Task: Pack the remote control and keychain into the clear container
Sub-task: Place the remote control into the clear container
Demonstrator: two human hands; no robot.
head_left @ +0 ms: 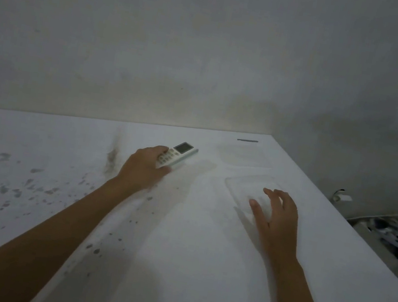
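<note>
Head view: left hand (144, 166) fingers grip the remote control (177, 156), screen end pointing far-right; right hand (275, 216) fingers spread.

One remote control (178, 156), two hands (143, 165) (276, 219)

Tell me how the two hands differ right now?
The left hand is closed around the near end of the remote; the right hand holds nothing. The left hand's fingers curl; the right hand's fingers spread open over the clear container. The left hand reaches farther across the table than the right hand. Both are bare, palm down.
</note>
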